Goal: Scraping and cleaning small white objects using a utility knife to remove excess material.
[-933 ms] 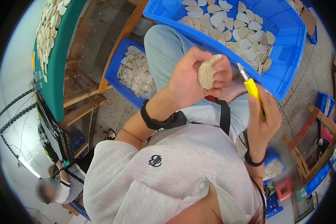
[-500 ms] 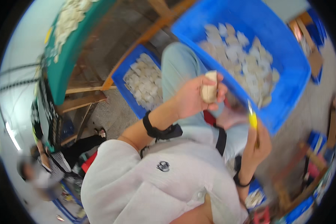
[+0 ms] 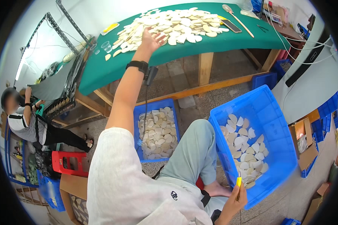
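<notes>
My left hand (image 3: 152,40), a black band on its wrist, reaches out over the green table (image 3: 184,55). Its fingers are spread, with nothing in them, at the near edge of a heap of cream, flat, rounded pieces (image 3: 176,23). My right hand (image 3: 236,198) is closed around a slim yellow-handled craft knife (image 3: 239,182), its thin tip pointing up. That hand is beside the near corner of a large blue bin (image 3: 278,150), where similar pieces (image 3: 248,150) lie scattered.
Another blue crate (image 3: 157,104) of cream pieces stands on the floor under the table edge. A phone (image 3: 231,26), a long-handled brush (image 3: 238,20) and clear cups (image 3: 106,47) lie on the table. A red stool (image 3: 69,162) and another person (image 3: 35,125) are at the left.
My left hand has left the lap, where it held a cream piece, and is now open at the heap. My view has swung up to the table. The knife remains in my right hand.
</notes>
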